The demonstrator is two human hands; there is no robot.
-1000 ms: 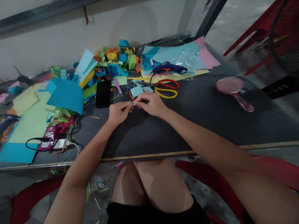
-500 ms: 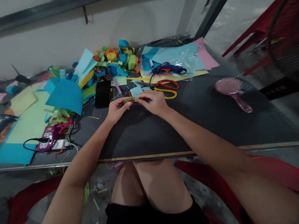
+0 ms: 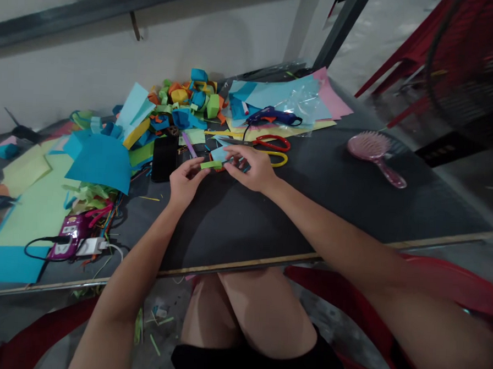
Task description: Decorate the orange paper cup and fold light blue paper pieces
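Between my two hands, over the dark table, is a short green paper strip point(image 3: 211, 165), turned with its flat side showing. My left hand point(image 3: 184, 182) pinches its left end between thumb and fingers. At the strip's right end, my right hand point(image 3: 253, 168) closes thumb and a curled finger, while the forefinger is lifted a little. Just behind the hands lie a light blue paper piece point(image 3: 220, 153) and scissors point(image 3: 275, 143) with one red and one yellow handle. A purple stick point(image 3: 189, 145) and a black phone point(image 3: 164, 158) lie behind my left hand.
Folded colored paper pieces point(image 3: 199, 98) are heaped at the back. A blue glue gun point(image 3: 275, 116) rests on plastic-wrapped paper sheets. A pink hairbrush point(image 3: 372, 148) lies right. On the left are paper sheets point(image 3: 25, 217) and a purple power socket point(image 3: 71, 235) with cords.
The green strip has turned from edge-on to show its flat face. My right fingers have spread slightly. The view has shifted a little, so most table items sit farther left.
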